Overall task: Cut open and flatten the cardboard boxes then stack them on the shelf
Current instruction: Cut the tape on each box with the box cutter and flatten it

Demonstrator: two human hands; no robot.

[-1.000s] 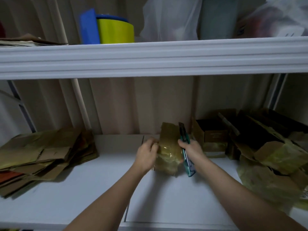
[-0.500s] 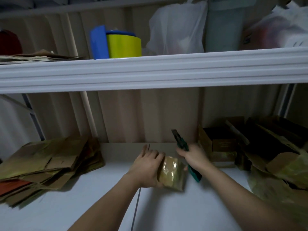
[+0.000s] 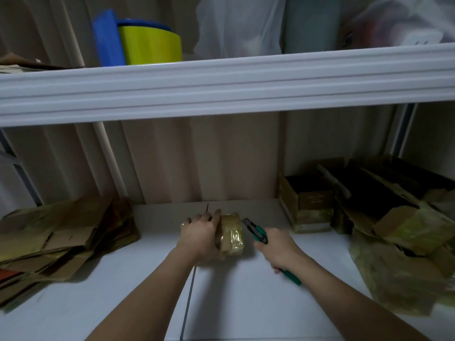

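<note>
The left hand is clenched over a small taped-up cardboard box, palm on top and fingers wrapped down its near side, pinning it to the white shelf about midway between the two heaps. The right hand is closed around the green handle of a box cutter, whose dark tip points up and left and sits just beside the box's right face, not yet clearly touching it. The step in hand looks like the first cut through the glossy tape. To do it well, the blade should probably run along a tape seam and away from the holding fingers, which means keeping the left thumb and fingertips off the right face where the tip is aimed; the shiny wrap may let the blade skid, so a shallow, steady draw seems wiser than a stab. The box is small and light, so firm downward pressure will matter to stop it sliding. Around it the shelf is bare in front and to both sides, giving room to turn the box. The pile of flattened cardboard lies well apart to the left, the open uncut boxes near on the right, and the upper shelf edge overhangs, limiting any high lift of the elbow.
</note>
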